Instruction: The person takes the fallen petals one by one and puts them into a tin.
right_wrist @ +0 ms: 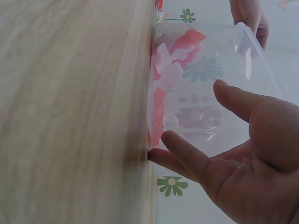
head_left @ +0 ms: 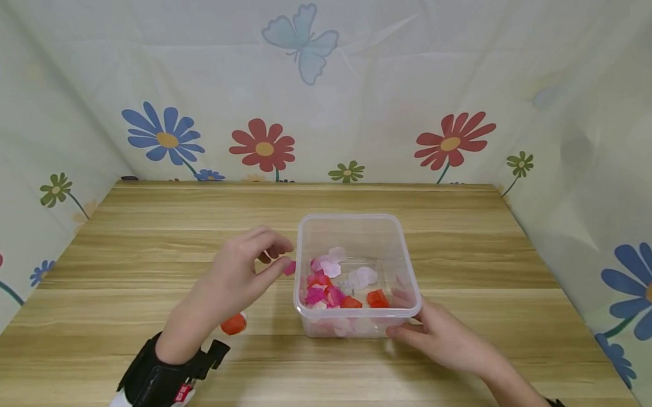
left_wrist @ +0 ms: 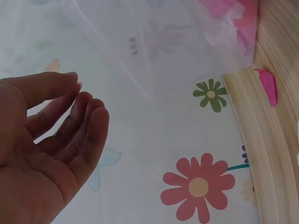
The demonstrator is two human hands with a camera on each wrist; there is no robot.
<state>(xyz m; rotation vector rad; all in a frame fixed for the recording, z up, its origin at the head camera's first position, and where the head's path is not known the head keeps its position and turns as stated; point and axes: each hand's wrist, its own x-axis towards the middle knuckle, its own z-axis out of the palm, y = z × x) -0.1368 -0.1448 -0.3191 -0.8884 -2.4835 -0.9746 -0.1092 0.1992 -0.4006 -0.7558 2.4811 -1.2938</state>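
A clear plastic box (head_left: 357,315) without a lid stands on the wooden table. Inside lie pink, white and red petals (head_left: 333,296), mostly toward its left side. Just left of the box is my left hand (head_left: 233,269), thumb near the forefinger tip and the other fingers loosely bent; no petal shows between them in the left wrist view. A pink petal (left_wrist: 267,87) lies on the table beside the box, near the thumb in the head view. At the box's near right corner, my right hand (head_left: 444,337) rests with straight, spread fingers (right_wrist: 187,151) against it, low by the table.
A red-orange petal (head_left: 234,324) lies on the table by my left wrist. White cloth (head_left: 387,105) printed with flowers and a butterfly stands behind the table (head_left: 197,214) and along both sides.
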